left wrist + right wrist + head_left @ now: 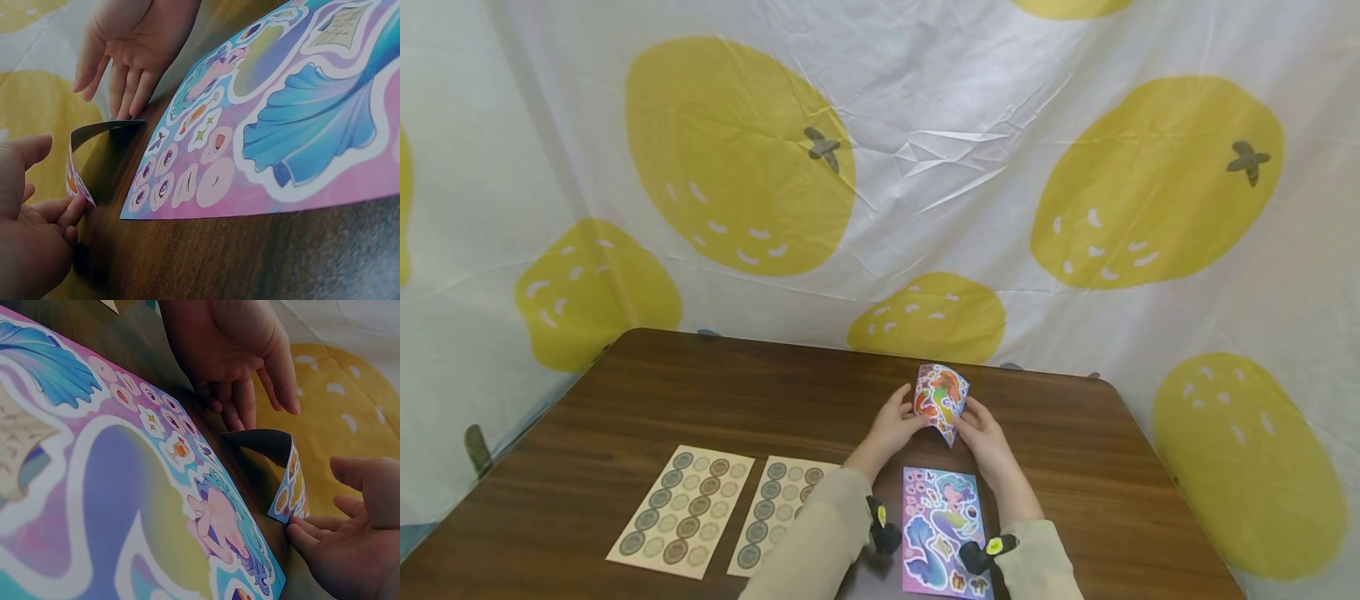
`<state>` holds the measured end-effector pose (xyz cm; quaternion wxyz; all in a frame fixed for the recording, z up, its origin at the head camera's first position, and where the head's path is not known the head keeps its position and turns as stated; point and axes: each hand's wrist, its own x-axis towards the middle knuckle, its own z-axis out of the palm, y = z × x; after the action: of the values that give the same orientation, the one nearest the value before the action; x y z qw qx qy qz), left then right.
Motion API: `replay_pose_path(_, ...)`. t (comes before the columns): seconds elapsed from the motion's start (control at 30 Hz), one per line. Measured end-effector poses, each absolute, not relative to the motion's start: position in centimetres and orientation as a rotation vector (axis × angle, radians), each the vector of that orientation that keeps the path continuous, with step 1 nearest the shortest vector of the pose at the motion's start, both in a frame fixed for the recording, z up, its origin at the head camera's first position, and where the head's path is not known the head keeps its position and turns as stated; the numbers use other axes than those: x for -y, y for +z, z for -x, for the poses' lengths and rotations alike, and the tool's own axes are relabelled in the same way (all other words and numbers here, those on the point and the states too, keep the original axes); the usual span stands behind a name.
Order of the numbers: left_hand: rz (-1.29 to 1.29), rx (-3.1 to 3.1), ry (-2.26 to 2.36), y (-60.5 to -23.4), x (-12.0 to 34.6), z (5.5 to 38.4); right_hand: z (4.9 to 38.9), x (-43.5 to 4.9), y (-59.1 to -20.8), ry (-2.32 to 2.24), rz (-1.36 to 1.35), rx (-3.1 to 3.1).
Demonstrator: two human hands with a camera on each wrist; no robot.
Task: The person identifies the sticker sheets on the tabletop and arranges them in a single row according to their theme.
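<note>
A small, colourful mermaid sticker sheet (938,398) is held up above the far part of the table, bent into a curve. My left hand (891,429) holds its left edge at the fingertips, while my right hand (987,437) holds the right edge. In the left wrist view the sheet's dark back (106,130) shows as an arch between both hands. How each fingertip lies against it is partly hidden. Beneath the forearms, flat on the table, is a larger purple and blue mermaid sticker sheet (934,517), which neither hand touches.
Two beige sheets of round stickers lie on the left: one farther left (662,537), the other (775,500) partly covered by my left sleeve (820,533). The dark wooden table (760,383) ends against a white curtain (925,225) printed with yellow fruit.
</note>
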<state>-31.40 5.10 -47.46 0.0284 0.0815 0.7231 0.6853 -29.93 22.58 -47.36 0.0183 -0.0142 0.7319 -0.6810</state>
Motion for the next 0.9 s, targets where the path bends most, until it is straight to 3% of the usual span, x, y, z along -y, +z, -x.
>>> replay_pose_path(0.9, -0.226, -2.230, 2.118, -48.01, -5.47, 31.08, 29.58, -21.81, -47.09, -2.061, 0.029, -2.307)
